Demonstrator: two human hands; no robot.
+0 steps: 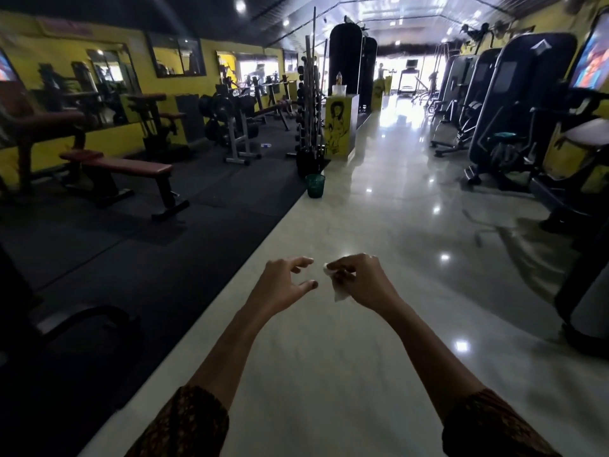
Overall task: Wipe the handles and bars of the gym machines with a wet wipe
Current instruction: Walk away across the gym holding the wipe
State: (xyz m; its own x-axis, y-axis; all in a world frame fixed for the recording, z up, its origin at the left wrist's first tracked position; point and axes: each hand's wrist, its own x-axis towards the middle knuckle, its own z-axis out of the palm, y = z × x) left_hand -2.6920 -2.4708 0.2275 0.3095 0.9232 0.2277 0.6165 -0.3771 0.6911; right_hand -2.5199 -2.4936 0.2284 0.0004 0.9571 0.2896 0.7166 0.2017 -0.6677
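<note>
Small crumpled white wet wipe [337,285] pinched in right hand [361,280] over the glossy floor; left hand [283,285] just beside, fingers spread, holding nothing; wipe looks limp, light, damp; best bunched in the fingertips.

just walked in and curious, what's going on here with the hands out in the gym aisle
A person stands in a gym aisle with both arms out. The right hand pinches a small white wet wipe; the left hand hovers close beside it, fingers loosely spread, holding nothing. Neither hand touches any equipment: a bench sits to the left, machines to the right, a green bin ahead.
</note>
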